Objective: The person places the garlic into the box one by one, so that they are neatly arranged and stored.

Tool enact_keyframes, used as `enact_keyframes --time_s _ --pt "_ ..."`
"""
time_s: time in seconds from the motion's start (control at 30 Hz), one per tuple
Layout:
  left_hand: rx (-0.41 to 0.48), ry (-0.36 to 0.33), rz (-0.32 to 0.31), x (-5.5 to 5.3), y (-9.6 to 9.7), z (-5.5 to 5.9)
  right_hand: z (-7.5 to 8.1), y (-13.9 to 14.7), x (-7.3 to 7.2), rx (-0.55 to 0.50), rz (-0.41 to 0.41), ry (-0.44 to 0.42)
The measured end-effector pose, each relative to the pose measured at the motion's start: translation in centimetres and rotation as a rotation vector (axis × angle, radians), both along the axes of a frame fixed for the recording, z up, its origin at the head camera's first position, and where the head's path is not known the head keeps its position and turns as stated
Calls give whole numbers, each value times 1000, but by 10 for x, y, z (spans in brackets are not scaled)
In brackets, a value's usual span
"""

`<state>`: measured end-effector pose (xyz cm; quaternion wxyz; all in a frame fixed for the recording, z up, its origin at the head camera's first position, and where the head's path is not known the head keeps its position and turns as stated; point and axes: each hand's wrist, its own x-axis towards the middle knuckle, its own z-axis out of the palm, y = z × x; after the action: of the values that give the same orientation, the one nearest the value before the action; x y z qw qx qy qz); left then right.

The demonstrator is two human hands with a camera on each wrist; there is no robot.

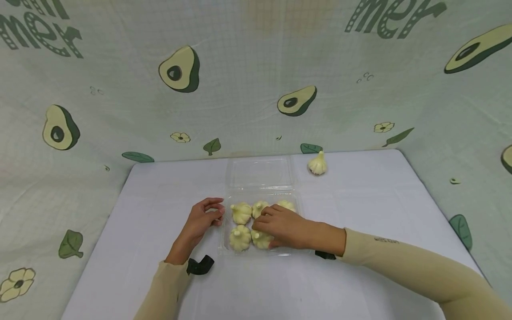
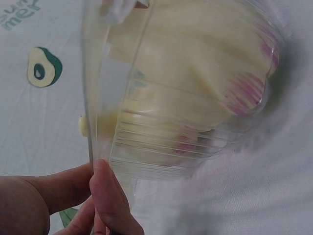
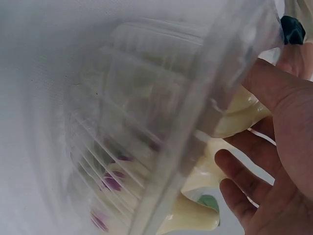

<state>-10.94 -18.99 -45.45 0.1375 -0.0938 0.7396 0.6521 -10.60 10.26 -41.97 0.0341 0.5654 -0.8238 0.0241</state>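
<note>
A clear plastic clamshell box (image 1: 224, 249) lies on the table with its lid (image 1: 260, 173) folded back. Several garlic bulbs sit in it, among them a front-left bulb (image 1: 240, 238) and a back-left bulb (image 1: 241, 213). My left hand (image 1: 206, 218) pinches the box's left rim (image 2: 100, 142) between thumb and finger. Over the front right of the box reaches my right hand (image 1: 286, 226). Its thumb and fingers curl about a garlic bulb (image 3: 239, 115) inside the wall, mostly hidden from the head camera by the hand.
One loose garlic bulb (image 1: 318, 163) stands near the table's back edge, right of the lid. White cloth covers the table (image 1: 360, 191). Behind and at both sides hangs a curtain (image 1: 240, 89) printed with avocados. Dark straps (image 1: 201, 265) show at the wrists.
</note>
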Motion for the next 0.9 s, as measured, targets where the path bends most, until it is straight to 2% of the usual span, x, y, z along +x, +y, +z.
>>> enact_keyframes --time_s 0.5,0.9 --pt "-4 -1 2 -1 0 0 -6 -1 -1 23 40 40" --pt "12 15 -5 0 1 -2 -6 -1 -2 63 2 31"
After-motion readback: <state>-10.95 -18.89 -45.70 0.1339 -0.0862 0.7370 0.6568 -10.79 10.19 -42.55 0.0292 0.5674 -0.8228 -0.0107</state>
